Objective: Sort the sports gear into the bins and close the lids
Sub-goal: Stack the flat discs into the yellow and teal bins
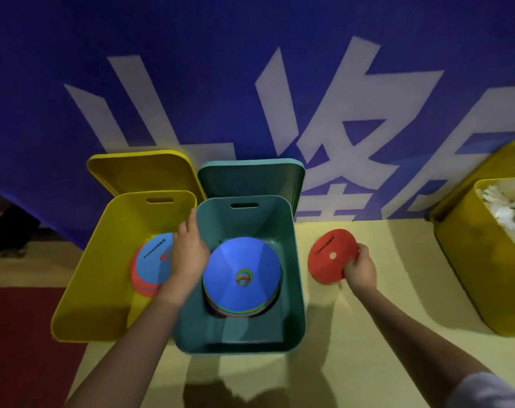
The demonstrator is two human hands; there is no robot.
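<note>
Right hand (pixel 359 267) is curled around the edge of a flat red plastic disc marker (pixel 331 256), held up just right of the open teal plastic bin (pixel 297 290). Left hand (pixel 188 248), fingers relaxed and grasping nothing, is stretched over the rim between that bin and the open yellow plastic bin (pixel 85 290), whose red-and-blue disc stack (pixel 151 266) lies well to the left of the held disc.

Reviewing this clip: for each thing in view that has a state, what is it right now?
Yellow bin: lid up, holds flat discs, a blue one on top.
Teal bin: lid up, holds a stack of cone discs, blue on top.
Right yellow bin: open, white items inside.
Red disc: held outside the bins.
Left hand: open, over the bin edges.
Right hand: grips the red disc.
</note>
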